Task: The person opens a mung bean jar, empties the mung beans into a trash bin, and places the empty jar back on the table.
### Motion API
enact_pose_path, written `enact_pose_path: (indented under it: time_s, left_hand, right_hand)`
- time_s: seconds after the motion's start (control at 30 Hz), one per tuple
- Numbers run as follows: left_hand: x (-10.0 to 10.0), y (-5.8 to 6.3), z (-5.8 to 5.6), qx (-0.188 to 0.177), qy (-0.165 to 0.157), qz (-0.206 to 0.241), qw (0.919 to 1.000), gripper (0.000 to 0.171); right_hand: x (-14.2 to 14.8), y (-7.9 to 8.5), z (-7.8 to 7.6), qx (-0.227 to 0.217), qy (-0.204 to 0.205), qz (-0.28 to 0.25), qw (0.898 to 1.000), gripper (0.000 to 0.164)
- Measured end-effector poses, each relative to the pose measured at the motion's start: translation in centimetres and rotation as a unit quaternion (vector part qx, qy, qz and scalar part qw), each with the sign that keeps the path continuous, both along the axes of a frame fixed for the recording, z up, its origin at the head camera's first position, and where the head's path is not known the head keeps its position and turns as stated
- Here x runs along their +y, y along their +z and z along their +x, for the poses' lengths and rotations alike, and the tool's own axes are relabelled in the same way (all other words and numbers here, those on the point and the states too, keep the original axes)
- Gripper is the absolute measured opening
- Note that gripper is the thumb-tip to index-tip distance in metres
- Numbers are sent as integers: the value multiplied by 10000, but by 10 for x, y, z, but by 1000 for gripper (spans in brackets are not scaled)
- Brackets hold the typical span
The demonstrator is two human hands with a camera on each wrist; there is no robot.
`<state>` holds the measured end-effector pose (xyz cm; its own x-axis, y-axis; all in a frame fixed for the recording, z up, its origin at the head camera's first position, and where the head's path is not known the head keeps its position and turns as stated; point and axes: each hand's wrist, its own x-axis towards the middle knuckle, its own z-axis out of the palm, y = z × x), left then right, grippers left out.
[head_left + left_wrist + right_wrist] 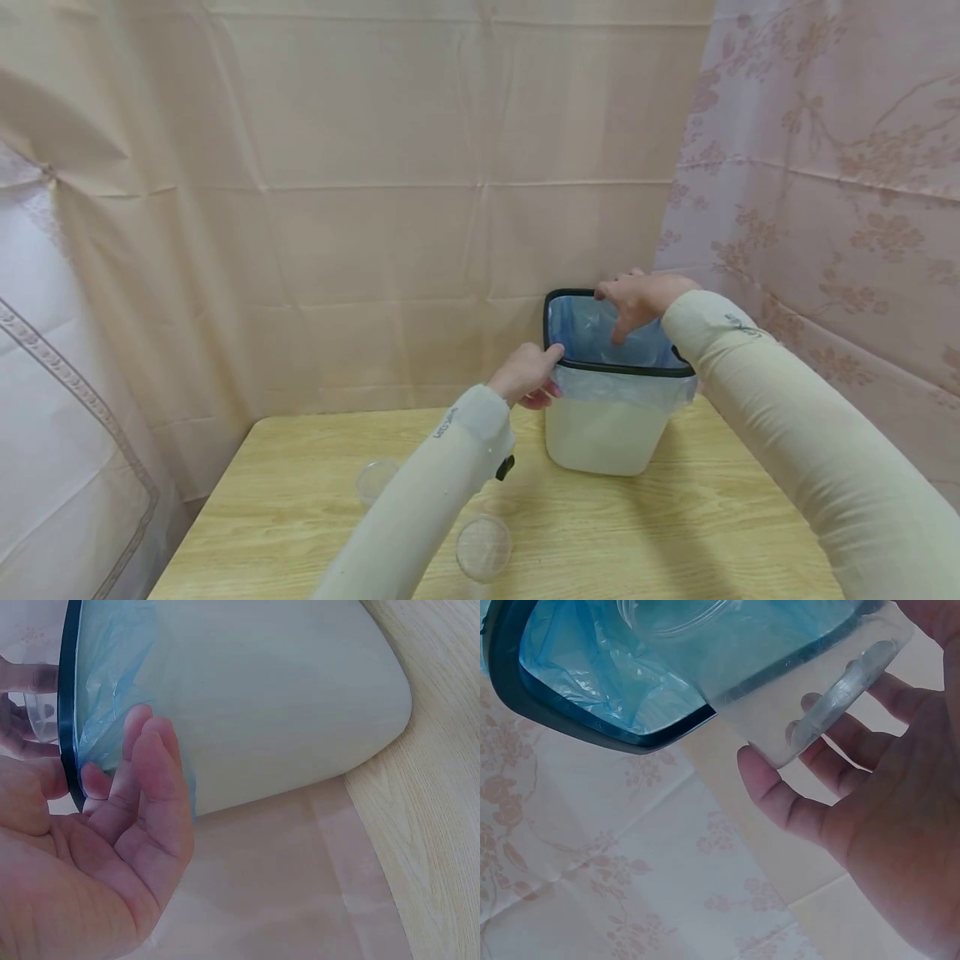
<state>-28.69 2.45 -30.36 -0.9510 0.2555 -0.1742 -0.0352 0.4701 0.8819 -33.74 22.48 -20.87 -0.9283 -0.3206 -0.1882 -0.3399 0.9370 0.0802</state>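
Right wrist view shows a clear cup (780, 697) tilted at the opening of the bin (607, 429), one end in the fingers and the other towards the blue liner (581, 325). The right hand (643, 300) holds it with its fingers spread and bent round that near end. The bin stands upright on the table (285, 500), its liner folded out over the dark rim (630, 369). The left hand (528, 372) pinches that rim, thumb on top, with the other fingers lying half bent along the overhanging liner outside. Nearer the wearer, two more clear containers rest on the table, one (377, 480) beside the left sleeve (423, 500), the other (483, 547) between the sleeves. Behind hangs a beige cloth (375, 208), with a floral one (840, 208) to the right.
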Motion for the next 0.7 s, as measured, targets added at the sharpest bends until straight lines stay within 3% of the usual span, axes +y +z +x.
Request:
enact_pose_path:
  time_s: [0.7]
  left_hand:
    - [0, 0, -1, 36, -32, -21, 10000, 44]
  right_hand:
    - [3, 2, -3, -9, 213, -292, 9993, 78]
